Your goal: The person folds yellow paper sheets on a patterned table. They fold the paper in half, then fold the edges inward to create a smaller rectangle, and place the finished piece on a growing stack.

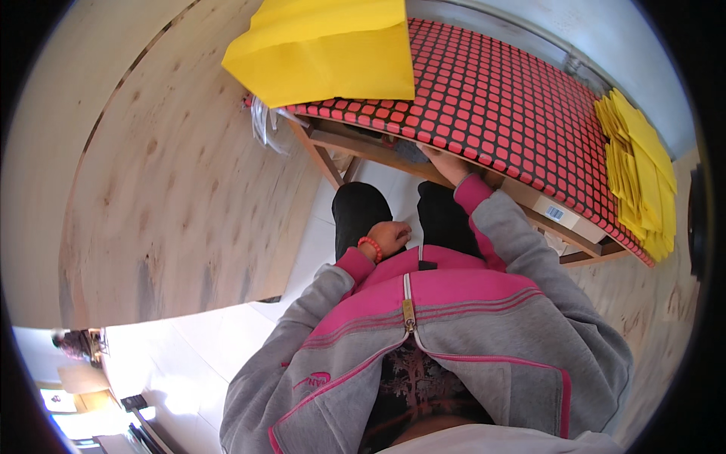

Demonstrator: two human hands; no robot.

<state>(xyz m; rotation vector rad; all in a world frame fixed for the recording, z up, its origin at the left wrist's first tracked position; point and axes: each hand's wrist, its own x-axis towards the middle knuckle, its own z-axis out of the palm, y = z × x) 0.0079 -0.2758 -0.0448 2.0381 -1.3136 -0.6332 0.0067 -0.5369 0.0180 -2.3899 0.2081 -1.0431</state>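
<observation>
My left hand (389,237), with a red bead bracelet (369,246) at its wrist, rests on my lap beside my knee. Its fingers are loosely bent, and I see nothing in them. My right hand (446,163) reaches under the front edge of a table covered in red-and-black checked cloth (491,91). The tabletop hides those fingers, so what they touch cannot be made out. Dark grey material (411,152) shows in the space under the top, close to that hand. A large yellow folded sheet (333,60) lies on the table's left end, overhanging the front edge.
A stack of folded yellow pieces (643,178) lies at the table's right end. Clear plastic strips (265,125) hang from the left corner. Beneath the top is a cardboard box (544,203) with a label. A wooden panel (181,197) stands at my left.
</observation>
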